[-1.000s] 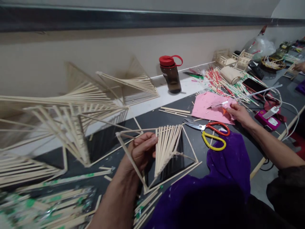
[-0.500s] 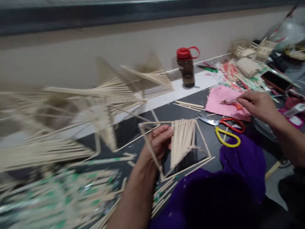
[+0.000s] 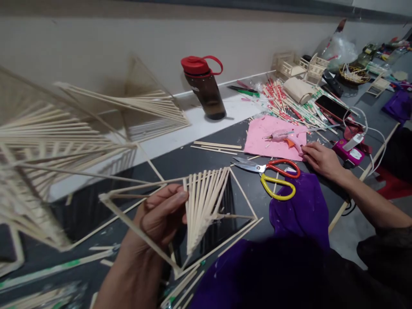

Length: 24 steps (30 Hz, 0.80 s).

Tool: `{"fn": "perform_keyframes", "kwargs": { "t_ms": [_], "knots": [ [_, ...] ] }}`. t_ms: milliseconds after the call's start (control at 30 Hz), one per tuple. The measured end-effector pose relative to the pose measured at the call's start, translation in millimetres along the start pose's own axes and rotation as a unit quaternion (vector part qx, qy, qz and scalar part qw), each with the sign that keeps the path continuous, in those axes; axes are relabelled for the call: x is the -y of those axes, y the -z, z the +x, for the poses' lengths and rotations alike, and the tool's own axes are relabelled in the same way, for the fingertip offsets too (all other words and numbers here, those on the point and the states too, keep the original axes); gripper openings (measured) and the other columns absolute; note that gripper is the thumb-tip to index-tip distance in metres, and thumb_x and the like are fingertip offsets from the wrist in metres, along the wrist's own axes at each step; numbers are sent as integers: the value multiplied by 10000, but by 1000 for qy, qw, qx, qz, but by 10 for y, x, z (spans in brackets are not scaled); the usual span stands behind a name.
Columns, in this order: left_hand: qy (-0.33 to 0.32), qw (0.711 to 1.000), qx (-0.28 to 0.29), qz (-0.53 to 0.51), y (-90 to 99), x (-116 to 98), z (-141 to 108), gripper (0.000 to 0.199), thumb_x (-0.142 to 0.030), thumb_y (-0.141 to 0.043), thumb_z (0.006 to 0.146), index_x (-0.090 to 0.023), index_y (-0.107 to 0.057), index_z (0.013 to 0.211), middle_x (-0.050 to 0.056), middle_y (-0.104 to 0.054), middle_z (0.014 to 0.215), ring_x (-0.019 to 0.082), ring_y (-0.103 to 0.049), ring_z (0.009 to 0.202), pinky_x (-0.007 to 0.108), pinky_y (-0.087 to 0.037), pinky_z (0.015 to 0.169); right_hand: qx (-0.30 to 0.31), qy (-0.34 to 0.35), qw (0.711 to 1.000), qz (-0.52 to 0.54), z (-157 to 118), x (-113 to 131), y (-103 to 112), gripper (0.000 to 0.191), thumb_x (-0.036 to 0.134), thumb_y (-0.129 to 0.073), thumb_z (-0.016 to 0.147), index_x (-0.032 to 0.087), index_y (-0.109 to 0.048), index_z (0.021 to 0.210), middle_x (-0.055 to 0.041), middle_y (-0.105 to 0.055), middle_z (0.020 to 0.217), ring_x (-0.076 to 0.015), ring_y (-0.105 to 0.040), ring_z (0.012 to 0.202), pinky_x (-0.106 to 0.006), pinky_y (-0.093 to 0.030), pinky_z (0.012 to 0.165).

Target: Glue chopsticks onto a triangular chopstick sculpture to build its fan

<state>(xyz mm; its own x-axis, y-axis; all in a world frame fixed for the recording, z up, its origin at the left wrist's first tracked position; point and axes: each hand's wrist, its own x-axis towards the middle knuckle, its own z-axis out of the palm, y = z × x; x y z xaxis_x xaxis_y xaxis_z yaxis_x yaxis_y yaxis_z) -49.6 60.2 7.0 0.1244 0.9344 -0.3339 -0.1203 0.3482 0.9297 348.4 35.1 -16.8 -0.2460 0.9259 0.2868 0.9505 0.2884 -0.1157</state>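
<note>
My left hand (image 3: 165, 212) pinches a frame of glued wooden sticks (image 3: 206, 201), thumb and fingers at the edge of its fanned row of sticks. The frame is held tilted above the dark table. My right hand (image 3: 323, 161) has its fingertips closed at the lower end of the handle of a pink glue gun (image 3: 285, 138). The gun lies on a pink cloth (image 3: 257, 146), its nozzle pointing left. Between the hands rest scissors (image 3: 262, 168) with one red and one yellow handle, partly over purple fabric (image 3: 301, 201).
Larger stick structures (image 3: 154, 107) stand at left along the wall. A red-capped bottle (image 3: 207, 96) is behind the table. Loose sticks (image 3: 219, 148), a pile of wrapped sticks (image 3: 280, 101), a phone (image 3: 333, 107) and a purple power adapter (image 3: 349, 152) with white cables lie around.
My view has swung to the right. My right hand has shifted from the glue gun's body down to its handle end, and the gun now rests on the cloth. My left hand keeps the stick frame.
</note>
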Motion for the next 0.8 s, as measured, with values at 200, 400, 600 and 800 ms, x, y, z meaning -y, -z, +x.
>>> {"fn": "perform_keyframes", "kwargs": {
  "t_ms": [200,400,600,800],
  "knots": [
    [-2,1000,-7,-2,3,16,-1,315,-317,-824,472,-184,-539,501,-53,-495,378,67,-406,287,175,-312,317,13,3,999,-38,-2,10,-24,357,331,-390,976,138,-636,1150,-167,-624,1178,-236,-630,989,-344,-529,800],
    [3,1000,-4,-17,29,45,17,294,-319,-839,461,-184,-586,526,-46,-529,386,78,-440,288,176,-344,316,7,4,998,-54,1,-10,-57,353,338,-395,979,143,-632,1152,-155,-631,1176,-229,-633,998,-328,-524,791],
    [-10,999,-4,-32,6,67,-12,304,-324,-829,491,-165,-574,535,-47,-517,391,66,-448,299,158,-355,322,10,14,996,-88,9,104,88,317,329,-440,957,167,-664,1111,-132,-662,1133,-236,-645,938,-334,-511,737],
    [-21,998,-11,-53,-18,129,-29,318,-328,-805,495,-161,-538,541,-65,-468,375,50,-378,265,158,-292,279,-45,88,989,109,441,677,367,305,328,-538,907,170,-680,1126,-142,-673,1144,-298,-634,1022,-405,-490,797]
  ]
}}
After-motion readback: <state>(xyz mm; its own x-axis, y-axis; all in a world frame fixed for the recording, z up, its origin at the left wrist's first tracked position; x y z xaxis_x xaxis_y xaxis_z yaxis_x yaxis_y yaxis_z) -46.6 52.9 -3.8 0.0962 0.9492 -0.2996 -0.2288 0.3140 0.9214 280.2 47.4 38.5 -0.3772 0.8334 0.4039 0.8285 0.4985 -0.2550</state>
